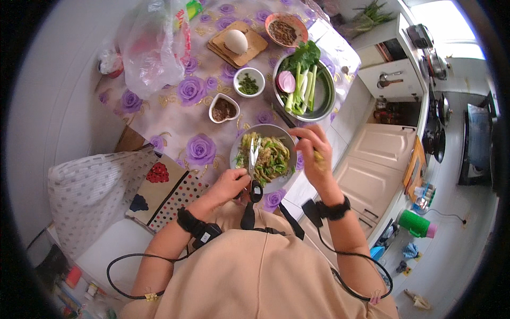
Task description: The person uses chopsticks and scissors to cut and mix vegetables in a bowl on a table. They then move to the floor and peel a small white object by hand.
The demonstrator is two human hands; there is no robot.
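A round plate (235, 153) of chopped greens and pale shreds (275, 155) lies before me near the table's edge. My left hand (233, 183) is closed on a pair of scissors (252, 159) at the plate's near left side, its metal blades pointing away over the food. My right hand (316, 153) is raised at the plate's right rim, fingers curled; a yellowish bit shows by the palm, and whether the fingers grip anything I cannot tell. A dark handle, perhaps a knife's (286, 119), lies just beyond my right fingertips, beside a steel bowl (334, 95) holding scallions, leafy greens and a cut red onion.
Beyond the plate stand a heart-shaped dish (224, 109) of brown seasoning, a white bowl (249, 82) of chopped herbs, an orange-rimmed bowl (285, 30) and an egg-like white object (236, 42) on wooden boards. Plastic bags (153, 52) stand far left. A cloth-covered chair (99, 191) is at left.
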